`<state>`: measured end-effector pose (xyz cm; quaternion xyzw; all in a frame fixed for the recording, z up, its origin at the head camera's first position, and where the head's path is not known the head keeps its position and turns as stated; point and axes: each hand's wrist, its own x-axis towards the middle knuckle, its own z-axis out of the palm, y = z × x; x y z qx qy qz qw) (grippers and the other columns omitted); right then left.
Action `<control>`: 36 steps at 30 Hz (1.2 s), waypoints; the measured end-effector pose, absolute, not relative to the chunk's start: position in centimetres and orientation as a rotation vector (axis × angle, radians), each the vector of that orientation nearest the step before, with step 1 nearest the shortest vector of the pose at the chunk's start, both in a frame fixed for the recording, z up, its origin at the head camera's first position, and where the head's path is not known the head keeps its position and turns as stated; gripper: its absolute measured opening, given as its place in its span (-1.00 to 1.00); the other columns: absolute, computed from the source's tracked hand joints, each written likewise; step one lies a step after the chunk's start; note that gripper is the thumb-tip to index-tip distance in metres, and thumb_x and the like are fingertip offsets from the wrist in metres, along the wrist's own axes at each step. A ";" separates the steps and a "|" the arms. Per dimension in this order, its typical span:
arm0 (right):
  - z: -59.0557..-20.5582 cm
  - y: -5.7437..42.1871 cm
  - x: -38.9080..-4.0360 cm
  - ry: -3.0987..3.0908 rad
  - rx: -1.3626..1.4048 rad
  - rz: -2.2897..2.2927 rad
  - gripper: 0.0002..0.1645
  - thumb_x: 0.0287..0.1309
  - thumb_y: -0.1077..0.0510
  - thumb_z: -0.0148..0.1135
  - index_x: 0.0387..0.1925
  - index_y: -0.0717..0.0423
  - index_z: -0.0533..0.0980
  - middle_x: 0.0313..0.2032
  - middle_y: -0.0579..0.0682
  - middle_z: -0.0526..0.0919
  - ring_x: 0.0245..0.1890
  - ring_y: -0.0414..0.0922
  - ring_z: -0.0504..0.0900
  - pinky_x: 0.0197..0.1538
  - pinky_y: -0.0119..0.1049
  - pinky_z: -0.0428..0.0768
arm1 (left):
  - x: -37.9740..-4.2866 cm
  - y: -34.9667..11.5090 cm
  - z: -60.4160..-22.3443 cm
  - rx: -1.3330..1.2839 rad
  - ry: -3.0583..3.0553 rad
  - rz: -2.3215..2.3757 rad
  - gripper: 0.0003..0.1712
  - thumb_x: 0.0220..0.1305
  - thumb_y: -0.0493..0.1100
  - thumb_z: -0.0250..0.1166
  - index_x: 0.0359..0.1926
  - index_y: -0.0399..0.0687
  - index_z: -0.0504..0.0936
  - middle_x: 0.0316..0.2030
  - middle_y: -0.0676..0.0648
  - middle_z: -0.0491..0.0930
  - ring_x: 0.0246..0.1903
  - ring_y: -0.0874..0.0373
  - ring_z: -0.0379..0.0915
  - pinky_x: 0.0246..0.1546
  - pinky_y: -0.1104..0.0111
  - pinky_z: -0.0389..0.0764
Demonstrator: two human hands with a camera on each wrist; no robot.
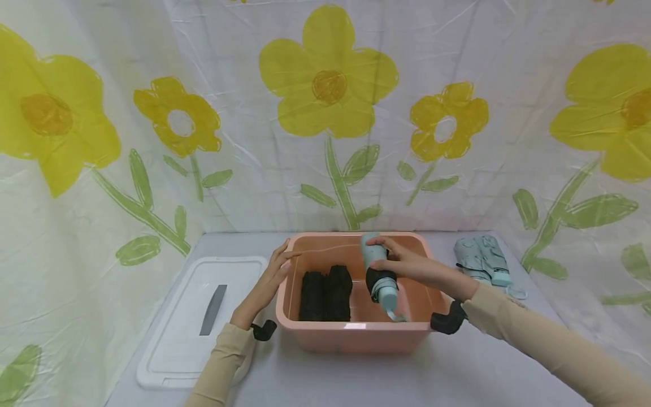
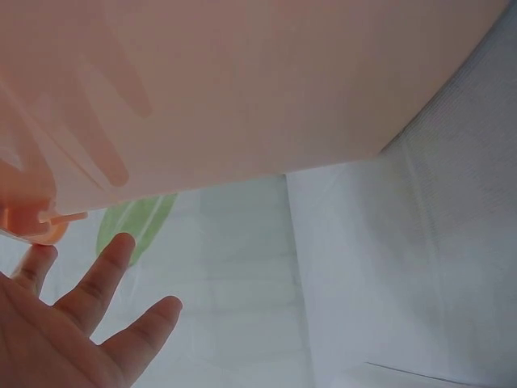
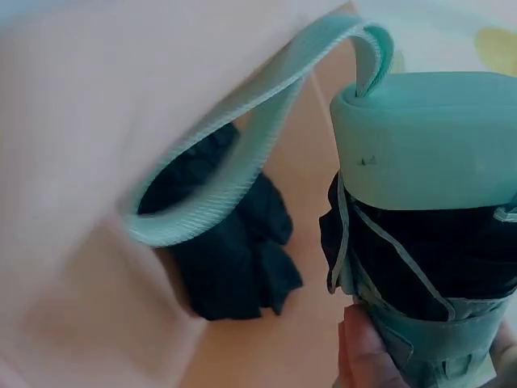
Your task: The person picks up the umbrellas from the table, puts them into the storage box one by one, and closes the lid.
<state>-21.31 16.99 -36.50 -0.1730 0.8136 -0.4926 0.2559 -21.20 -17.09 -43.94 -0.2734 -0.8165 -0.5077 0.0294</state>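
Flowered cloth (image 1: 285,164) backs a table (image 1: 356,381) with one pink bin (image 1: 356,339); the left hand (image 1: 268,278), fingers spread, is at its left rim; the right hand (image 1: 404,263) curls round one pale-blue umbrella (image 1: 380,280) over it. Two black bundles (image 1: 312,297) lie inside, two folded umbrellas (image 1: 470,254) outside, right; the held one slants lengthwise, handle (image 1: 389,298) toward the person.

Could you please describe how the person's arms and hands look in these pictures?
The left sleeve and right sleeve are beige and end near the wrists. A curved left black piece and a similar right black piece jut out at the wrists. The left hand and right hand are ungloved.
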 end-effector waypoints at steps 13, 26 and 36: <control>-37.5 15.7 -22.8 2.103 -0.376 -1.354 -0.32 0.22 -0.02 0.15 0.27 -0.06 0.07 0.31 0.27 -0.04 0.10 0.06 0.38 -0.01 -0.17 0.50 | -22.7 -17.7 -46.4 -0.825 -2.490 -1.574 -0.54 0.46 -0.02 -0.22 0.26 0.00 0.32 0.44 0.00 -0.19 0.40 -0.11 -0.27 0.19 -0.26 0.01; -39.3 15.0 -24.2 1.905 -0.325 -1.263 -0.32 0.24 0.09 0.12 0.23 0.04 -0.02 0.16 0.24 -0.02 -0.11 0.00 0.39 -0.23 -0.21 0.53 | -22.6 -17.5 -46.4 -0.808 -2.484 -1.597 -0.54 0.46 -0.05 -0.22 0.26 -0.04 0.32 0.43 -0.01 -0.19 0.40 -0.11 -0.28 0.19 -0.28 -0.04; -41.4 14.3 -24.7 1.904 -0.304 -1.228 -0.35 0.21 0.15 0.14 0.17 0.09 -0.03 0.09 0.23 0.00 -0.12 0.03 0.36 -0.24 -0.21 0.54 | -22.3 -17.5 -45.8 -0.805 -2.511 -1.600 -0.56 0.45 -0.18 -0.22 0.27 -0.06 0.31 0.43 -0.05 -0.20 0.41 -0.11 -0.31 0.20 -0.28 -0.05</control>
